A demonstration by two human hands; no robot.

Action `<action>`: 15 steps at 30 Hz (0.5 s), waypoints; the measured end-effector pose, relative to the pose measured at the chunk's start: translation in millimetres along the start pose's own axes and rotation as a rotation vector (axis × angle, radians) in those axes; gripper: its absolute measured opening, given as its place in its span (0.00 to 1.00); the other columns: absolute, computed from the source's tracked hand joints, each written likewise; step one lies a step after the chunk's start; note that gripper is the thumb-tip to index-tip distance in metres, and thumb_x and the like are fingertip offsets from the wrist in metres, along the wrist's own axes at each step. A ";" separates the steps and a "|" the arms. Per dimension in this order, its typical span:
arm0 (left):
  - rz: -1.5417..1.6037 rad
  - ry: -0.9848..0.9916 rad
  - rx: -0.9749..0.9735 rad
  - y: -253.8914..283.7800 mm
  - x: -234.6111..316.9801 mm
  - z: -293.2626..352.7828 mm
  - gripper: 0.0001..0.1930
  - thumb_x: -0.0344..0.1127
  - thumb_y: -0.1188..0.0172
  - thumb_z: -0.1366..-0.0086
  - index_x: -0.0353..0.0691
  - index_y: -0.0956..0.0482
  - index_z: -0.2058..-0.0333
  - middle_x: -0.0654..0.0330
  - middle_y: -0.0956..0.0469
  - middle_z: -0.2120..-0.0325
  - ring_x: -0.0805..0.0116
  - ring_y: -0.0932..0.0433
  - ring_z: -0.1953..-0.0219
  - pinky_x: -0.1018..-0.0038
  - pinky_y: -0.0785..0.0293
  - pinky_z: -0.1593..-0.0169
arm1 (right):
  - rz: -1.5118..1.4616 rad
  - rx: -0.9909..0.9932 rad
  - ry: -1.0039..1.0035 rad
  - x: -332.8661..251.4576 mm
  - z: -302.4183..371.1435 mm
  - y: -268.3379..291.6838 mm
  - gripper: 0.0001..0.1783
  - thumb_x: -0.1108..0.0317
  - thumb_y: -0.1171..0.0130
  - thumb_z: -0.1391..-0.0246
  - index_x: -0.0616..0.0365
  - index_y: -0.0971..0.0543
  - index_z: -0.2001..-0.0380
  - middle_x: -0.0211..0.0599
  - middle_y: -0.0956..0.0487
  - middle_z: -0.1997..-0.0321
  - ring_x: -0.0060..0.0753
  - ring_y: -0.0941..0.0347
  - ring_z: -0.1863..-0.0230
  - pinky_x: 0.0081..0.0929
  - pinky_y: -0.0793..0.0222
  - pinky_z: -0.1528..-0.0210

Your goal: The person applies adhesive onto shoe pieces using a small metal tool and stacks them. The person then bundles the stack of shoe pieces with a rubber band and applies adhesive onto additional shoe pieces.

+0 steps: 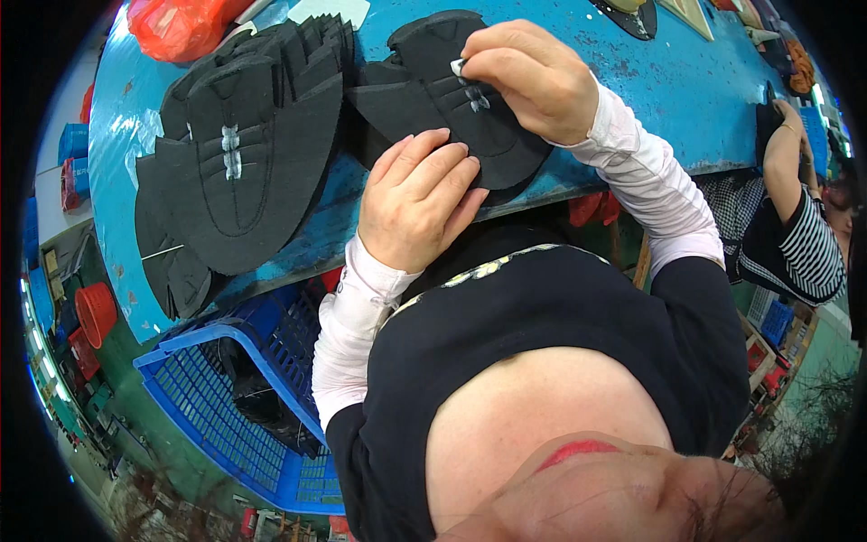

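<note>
My left hand [417, 199] lies with fingers stretched on the near edge of a black shoe-upper piece [492, 144]. Over the far part of that piece, my right hand [533, 81] pinches a small white scrap [458, 67], partly hidden by the fingertips. Whitish, shiny marks [478, 98] show along the piece's middle, just below the pinch. To the left stands a fanned stack of similar black pieces [298, 172]. The top one has a stitched outline and a whitish strip [232, 152] down its centre.
The blue worktable [117, 217] carries a red plastic bag [176, 27] at far left and a white sheet [330, 11] at the back. A blue plastic basket [199, 434] with dark material stands below the front edge. Another person's arm [784, 154] is at the right.
</note>
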State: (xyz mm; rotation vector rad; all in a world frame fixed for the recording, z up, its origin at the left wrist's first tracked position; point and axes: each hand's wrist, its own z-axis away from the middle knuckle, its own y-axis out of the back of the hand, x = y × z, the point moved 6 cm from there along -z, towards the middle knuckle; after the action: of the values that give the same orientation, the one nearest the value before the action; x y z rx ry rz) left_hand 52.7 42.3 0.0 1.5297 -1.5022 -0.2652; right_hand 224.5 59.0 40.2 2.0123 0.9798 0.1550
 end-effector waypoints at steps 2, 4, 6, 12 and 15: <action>-0.008 -0.003 0.003 0.3 0.9 -1.0 0.17 0.31 0.26 0.49 0.40 0.16 0.59 0.58 0.17 0.57 0.55 0.19 0.47 0.62 0.25 0.46 | 0.001 -0.032 0.019 -0.7 0.9 -0.8 0.12 0.86 0.34 0.51 0.64 0.19 0.62 0.42 0.18 0.56 0.44 0.20 0.55 0.29 0.23 0.54; -0.034 -0.002 0.019 1.5 2.8 -1.4 0.15 0.29 0.28 0.48 0.41 0.16 0.60 0.59 0.16 0.58 0.58 0.18 0.49 0.63 0.25 0.47 | -0.062 -0.008 -0.050 -3.1 -1.0 13.7 0.13 0.86 0.35 0.51 0.65 0.20 0.61 0.42 0.19 0.56 0.43 0.20 0.56 0.28 0.24 0.53; -0.081 -0.018 0.020 1.6 6.2 -3.0 0.14 0.28 0.29 0.48 0.41 0.16 0.60 0.59 0.16 0.59 0.59 0.18 0.50 0.65 0.24 0.48 | -0.074 -0.025 -0.160 -3.9 5.6 27.8 0.12 0.86 0.35 0.49 0.64 0.19 0.61 0.42 0.18 0.56 0.40 0.20 0.56 0.27 0.24 0.52; -0.070 0.044 0.000 10.6 16.5 -24.6 0.13 0.20 0.34 0.48 0.39 0.18 0.62 0.56 0.16 0.60 0.56 0.16 0.53 0.67 0.21 0.54 | -0.482 0.515 -0.536 39.9 49.4 71.2 0.06 0.74 0.41 0.34 0.60 0.22 0.56 0.29 0.20 0.61 0.19 0.25 0.64 0.20 0.30 0.65; -0.007 0.020 0.145 17.3 17.0 -43.0 0.14 0.15 0.38 0.48 0.35 0.19 0.62 0.53 0.16 0.59 0.52 0.16 0.54 0.65 0.20 0.52 | -0.558 0.693 -0.720 96.4 82.0 105.9 0.08 0.69 0.39 0.34 0.58 0.22 0.54 0.27 0.21 0.67 0.18 0.25 0.69 0.17 0.29 0.68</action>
State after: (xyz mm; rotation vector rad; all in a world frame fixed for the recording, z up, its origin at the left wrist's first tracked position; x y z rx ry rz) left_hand 75.7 50.6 42.9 1.6473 -1.5282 -0.1468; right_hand 388.2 38.7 46.0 2.0114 1.1338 -1.2699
